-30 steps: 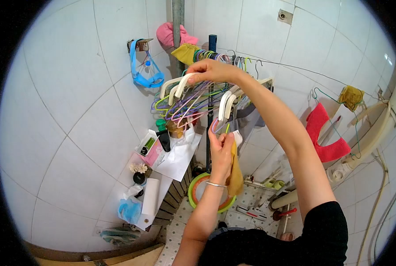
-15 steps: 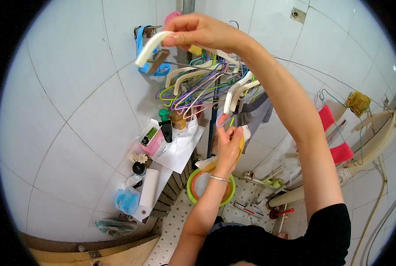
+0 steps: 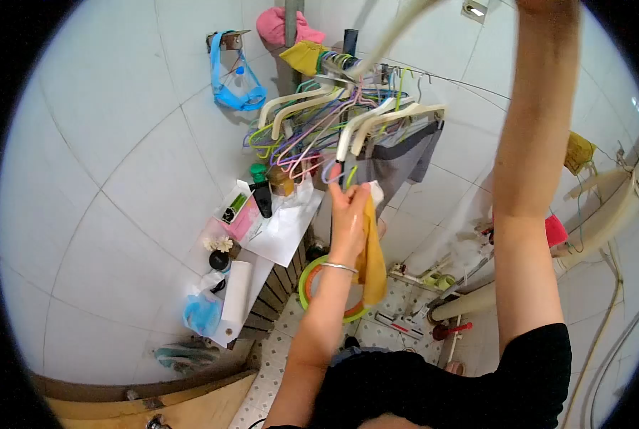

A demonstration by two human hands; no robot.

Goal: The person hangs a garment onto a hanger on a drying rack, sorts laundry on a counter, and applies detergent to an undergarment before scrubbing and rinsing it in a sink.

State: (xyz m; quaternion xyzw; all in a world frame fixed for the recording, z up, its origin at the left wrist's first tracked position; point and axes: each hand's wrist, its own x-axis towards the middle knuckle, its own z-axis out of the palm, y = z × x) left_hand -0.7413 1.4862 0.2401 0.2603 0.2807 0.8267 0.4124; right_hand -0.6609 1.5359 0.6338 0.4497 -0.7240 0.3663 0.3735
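My left hand [image 3: 349,218] is closed on a yellow cloth [image 3: 371,257] with a white edge, which hangs down beside the wrist. Its index finger points up at the purple tip of a hanger, just under the white hangers [image 3: 380,118]. The right forearm [image 3: 530,143] reaches up out of the frame, so the right hand is hidden beyond the top edge. A blurred cream hanger [image 3: 398,36] slants from the top edge toward the rack. Many coloured hangers [image 3: 312,136] hang there, beside grey clothing [image 3: 405,157].
At the left, a shelf [image 3: 280,239] bears bottles, a pink box and a white roll. Blue straps [image 3: 238,93] hang on the wall. Below stands a green-rimmed basin [image 3: 306,286]. To the right are pipes [image 3: 469,304], a red cloth [image 3: 556,230] and a wire line.
My right hand has lifted a cream hanger away from the rack, up and to the right, and has left the frame. My left hand still holds the yellow cloth near the hangers.
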